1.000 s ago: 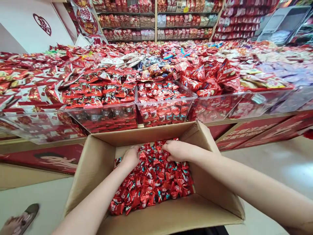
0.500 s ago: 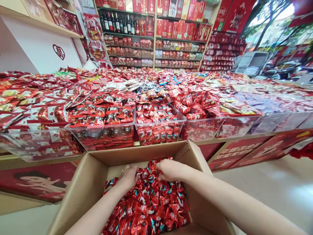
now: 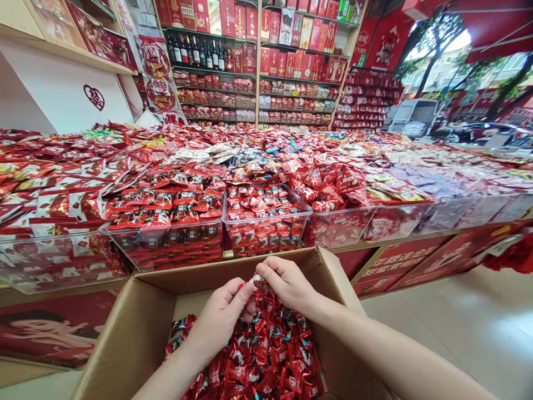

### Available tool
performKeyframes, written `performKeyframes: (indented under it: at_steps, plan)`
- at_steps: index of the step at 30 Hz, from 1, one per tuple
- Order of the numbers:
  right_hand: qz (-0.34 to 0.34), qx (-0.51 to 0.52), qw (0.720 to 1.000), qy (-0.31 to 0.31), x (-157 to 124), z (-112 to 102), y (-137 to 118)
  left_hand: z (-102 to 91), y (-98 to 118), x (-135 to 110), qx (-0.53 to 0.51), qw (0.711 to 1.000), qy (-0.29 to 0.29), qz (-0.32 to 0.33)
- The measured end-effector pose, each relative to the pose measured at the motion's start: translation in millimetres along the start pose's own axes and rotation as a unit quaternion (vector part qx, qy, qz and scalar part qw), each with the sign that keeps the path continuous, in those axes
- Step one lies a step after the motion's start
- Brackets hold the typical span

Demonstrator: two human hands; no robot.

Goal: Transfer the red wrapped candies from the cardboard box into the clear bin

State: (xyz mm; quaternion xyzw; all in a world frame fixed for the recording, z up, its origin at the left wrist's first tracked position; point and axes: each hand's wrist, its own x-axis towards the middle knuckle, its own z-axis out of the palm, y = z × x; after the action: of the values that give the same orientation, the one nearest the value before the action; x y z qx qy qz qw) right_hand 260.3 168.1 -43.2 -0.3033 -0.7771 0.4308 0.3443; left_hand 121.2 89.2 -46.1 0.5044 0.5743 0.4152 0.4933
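Loose red-wrapped sweets point(image 3: 270, 361) are contained in an open cardboard box point(image 3: 141, 322), by whose high walls the heap is presumably kept from scattering. Above the heap, near the far wall of the box, a single sweet point(image 3: 258, 280) is gripped between the two hands. The left hand point(image 3: 220, 314) is closed in a pinch, thumb against forefinger; the right hand point(image 3: 289, 283) is likewise closed at the other side. Fingertips rather than palms are used, probably because the piece is small. Just beyond the box, clear bins point(image 3: 266, 218) are set side by side, apparently so that their contents can be seen. Farther back, bottles point(image 3: 200, 55) are stood upright on shelving point(image 3: 257, 83), labels outward, presumably for reading.
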Motion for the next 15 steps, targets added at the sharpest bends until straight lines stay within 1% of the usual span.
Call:
performKeyframes:
  at_steps: [3, 6, 8, 9, 11, 13, 15]
  plan:
    - [0.056, 0.105, 0.993, 0.0, -3, 3, -4, 1.2, 4, -2, -0.046, 0.999, -0.007, 0.015]
    - [0.1, 0.217, 0.971, 0.008, -5, 5, -10, 0.5, 7, -1, -0.095, 0.995, -0.024, 0.03]
    - [0.113, 0.241, 0.964, 0.01, -5, 4, -11, -1.5, 9, 1, -0.115, 0.993, -0.031, 0.019]
    - [0.11, 0.235, 0.966, 0.004, -4, 3, -10, -3.2, 9, 2, -0.116, 0.993, -0.033, 0.014]
    - [0.083, 0.205, 0.975, -0.018, -2, -1, -6, -7.8, 10, 2, -0.081, 0.996, -0.036, 0.02]
    - [0.054, 0.2, 0.977, -0.053, -1, -6, -3, -13.1, 13, 0, 0.015, 0.998, -0.045, 0.037]
    - [0.047, 0.229, 0.966, -0.106, 0, -10, 0, -17.6, 17, -1, 0.122, 0.989, -0.062, 0.046]
